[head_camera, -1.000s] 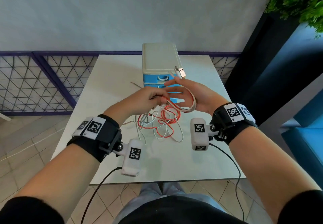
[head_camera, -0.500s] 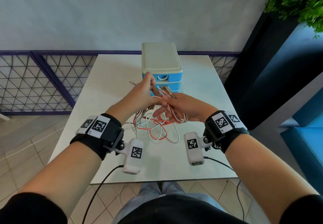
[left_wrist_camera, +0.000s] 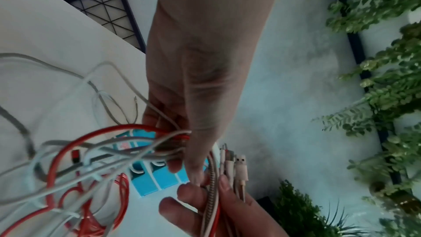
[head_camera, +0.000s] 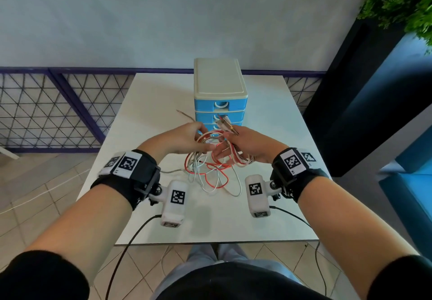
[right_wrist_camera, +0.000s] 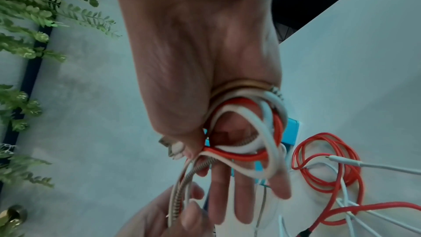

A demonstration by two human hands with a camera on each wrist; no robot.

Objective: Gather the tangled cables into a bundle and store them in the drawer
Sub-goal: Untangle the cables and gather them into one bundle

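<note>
A: Where are the cables (head_camera: 216, 166)?

B: Partly in both hands, above the white bench (head_camera: 149, 103). The rest, red and white strands in a loose tangle, hangs down and lies on the bench between the two wrists.

A: What is the right hand (head_camera: 250, 144) doing?

B: Several loops are wound round its palm, red, white and a braided one. Its thumb pins the plug ends (head_camera: 225, 124) against the forefinger, so they stick up past the hand towards the drawers. The other fingers (right_wrist_camera: 241, 203) are stretched out fairly straight under the loops.

A: And the left hand (head_camera: 181, 139)?

B: Its fingers are curled round a bunch of strands just beside the right hand's fingertips. In the left wrist view the red and grey strands run out from under its thumb.

A: The drawer unit (head_camera: 220, 93)?

B: It stands on the bench just behind the hands, a cream top over blue drawers, all of them pushed in as far as I can see. One thin cable end (head_camera: 184, 114) lies on the bench left of it.
</note>
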